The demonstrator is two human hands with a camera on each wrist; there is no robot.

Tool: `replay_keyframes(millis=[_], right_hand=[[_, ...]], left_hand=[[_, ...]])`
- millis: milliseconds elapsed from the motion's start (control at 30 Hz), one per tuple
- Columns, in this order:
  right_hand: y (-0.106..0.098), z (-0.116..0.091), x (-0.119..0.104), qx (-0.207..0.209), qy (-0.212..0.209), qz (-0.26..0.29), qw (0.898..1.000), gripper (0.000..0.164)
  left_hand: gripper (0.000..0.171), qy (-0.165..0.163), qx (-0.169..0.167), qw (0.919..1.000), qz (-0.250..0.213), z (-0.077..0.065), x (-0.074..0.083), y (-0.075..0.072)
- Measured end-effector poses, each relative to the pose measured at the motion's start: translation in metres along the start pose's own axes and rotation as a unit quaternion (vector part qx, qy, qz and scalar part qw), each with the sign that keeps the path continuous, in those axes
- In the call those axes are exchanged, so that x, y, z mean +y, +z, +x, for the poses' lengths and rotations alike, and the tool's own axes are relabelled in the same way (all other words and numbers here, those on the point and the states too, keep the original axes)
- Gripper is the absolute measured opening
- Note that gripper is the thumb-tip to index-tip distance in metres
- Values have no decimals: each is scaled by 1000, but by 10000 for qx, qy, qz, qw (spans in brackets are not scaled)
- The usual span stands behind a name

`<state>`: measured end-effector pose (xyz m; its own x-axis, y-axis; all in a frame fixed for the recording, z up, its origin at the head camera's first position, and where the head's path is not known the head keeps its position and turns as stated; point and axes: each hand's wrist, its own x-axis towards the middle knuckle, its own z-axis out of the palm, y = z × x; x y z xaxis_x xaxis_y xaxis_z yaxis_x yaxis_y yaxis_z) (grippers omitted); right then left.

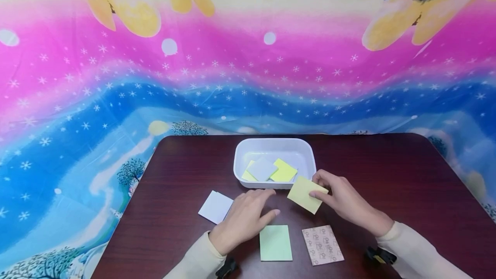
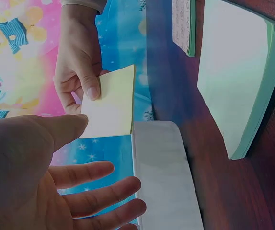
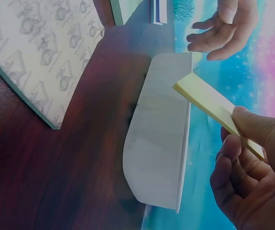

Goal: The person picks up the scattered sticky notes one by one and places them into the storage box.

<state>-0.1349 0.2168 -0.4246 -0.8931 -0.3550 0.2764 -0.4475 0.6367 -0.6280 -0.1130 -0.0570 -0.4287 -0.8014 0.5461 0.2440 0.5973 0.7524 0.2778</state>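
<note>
A pale yellow sticky note pad (image 1: 306, 196) is pinched between the thumb and fingers of my right hand (image 1: 346, 199), in front of the white tub's near right corner. Its thin stack of edges shows in the right wrist view. My left hand (image 1: 248, 216) hovers with fingers spread and relaxed, holding nothing, left of that pad. Below the left hand lies a light green sticky note pad (image 1: 275, 243). Right of it is a pad (image 1: 323, 245) with a printed brownish pattern on top. Partly behind the left hand, white pads (image 1: 215, 207) lie on the table.
The white plastic tub (image 1: 274, 142) stands near the table's far edge. Inside it are a whitish pad (image 1: 262, 169), a bright yellow pad (image 1: 284, 170) and a partly covered pale yellow one. A printed cloth (image 1: 248, 63) hangs behind the dark wooden table (image 1: 174, 162).
</note>
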Motion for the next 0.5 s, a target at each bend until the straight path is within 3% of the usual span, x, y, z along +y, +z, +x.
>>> replay_keyframes(millis=[500], right_hand=[[-3,13,2,25,208,40,9998,22]], left_hand=[[48,-142,-53,9999,-69,2,0,-6]])
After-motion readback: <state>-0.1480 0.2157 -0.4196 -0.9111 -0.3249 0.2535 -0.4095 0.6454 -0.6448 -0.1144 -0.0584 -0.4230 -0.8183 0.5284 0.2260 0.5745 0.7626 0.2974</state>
